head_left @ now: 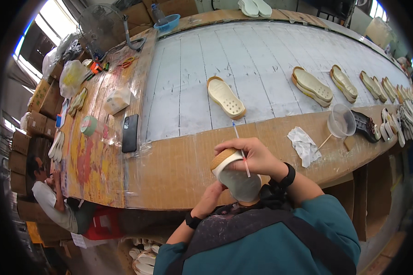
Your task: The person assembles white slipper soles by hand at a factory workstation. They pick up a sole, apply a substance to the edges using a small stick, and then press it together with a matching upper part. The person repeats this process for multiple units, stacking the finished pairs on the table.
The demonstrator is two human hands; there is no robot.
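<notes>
Close to my body, both hands hold a shoe sole with a white side wall, a tan band and a greyish face. My left hand is closed on its left edge, fingertips partly hidden. My right hand grips its upper end. A thin white pen-like stick, blue at the far end and pinkish lower down, is held in the right hand's fingers. Beyond my hands, a cream sole with holes at its near end lies on the white, line-marked table surface.
More soles run along the table to the right. A crumpled tissue, a clear plastic cup and a dark shoe lie near the right edge. A black phone lies left. Another person sits at the left.
</notes>
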